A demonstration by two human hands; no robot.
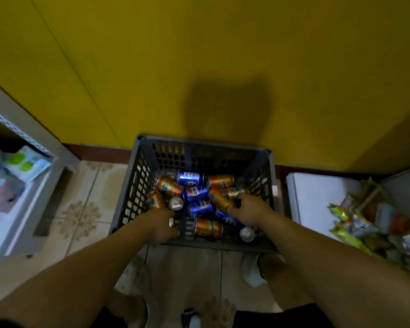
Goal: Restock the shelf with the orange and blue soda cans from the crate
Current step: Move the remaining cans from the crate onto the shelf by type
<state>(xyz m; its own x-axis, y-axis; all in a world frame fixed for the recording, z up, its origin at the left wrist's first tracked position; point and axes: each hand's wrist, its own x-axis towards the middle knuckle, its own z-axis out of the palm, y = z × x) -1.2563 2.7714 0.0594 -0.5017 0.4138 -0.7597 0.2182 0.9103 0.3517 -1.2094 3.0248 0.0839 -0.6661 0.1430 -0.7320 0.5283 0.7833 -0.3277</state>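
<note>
- Soda cans, orange and blue, lie jumbled on their sides in the dark grey slatted plastic crate (pixel 137 183), which stands on the tiled floor (pixel 85 209) against a yellow wall (pixel 199 55).
- One blue can (pixel 190 177) lies near the crate's far wall; two more blue cans (pixel 197 192) (pixel 200 207) lie in a line toward the crate's middle.
- An orange can (pixel 169 185) rests tilted by the crate's left wall, another orange can (pixel 221 180) toward the far right corner, and a third (pixel 208 228) close to the crate's near wall.
- A can standing on end shows its silver top (pixel 176 203) left of the crate's centre; a second silver top (pixel 247 234) shows at the near right corner.
- The left hand (pixel 162 224) reaches into the crate's near left part, fingers curled around a can of which only a silver end shows; its colour cannot be told.
- The right hand (pixel 247 209) is inside the crate's right half, fingers wrapped about an orange can (pixel 219 198) that lies slanted.
- Left of the crate stands a white shelf unit (pixel 45 143) holding packets with green dots (pixel 24 162).
- Right of the crate, a low white shelf (pixel 317 197) carries a heap of snack packets (pixel 355 221).
- A dark shadow (pixel 227 107) falls on the wall just above the crate.
- A foot in a white slipper (pixel 253 271) stands on the floor just on the near side of the crate.
</note>
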